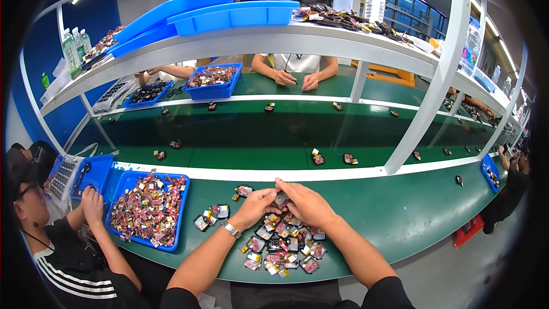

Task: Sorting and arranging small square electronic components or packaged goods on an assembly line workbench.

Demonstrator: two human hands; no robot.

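Both of my hands meet above the green work surface [366, 223]. Between their fingers sits a small electronic module [281, 199] with a reddish board, partly hidden by the fingers. My left hand [255, 208], with a metal watch band at the wrist, pinches it from the left. My right hand [311, 206] closes over it from the right, its index finger extended along the top. Just below the hands lies a loose pile of similar modules [277, 245], with black housings, silver-and-yellow cells and reddish boards. A few more modules [219, 210] lie left of my left wrist.
A blue bin [186, 194] full of modules stands at left, beside a seated co-worker [63, 252]. Beyond a white rail [240, 174], the green conveyor belt [246, 157] carries spaced-out modules. A slanted white post [420, 97] and overhead shelf [251, 33] frame the far side, where other people work.
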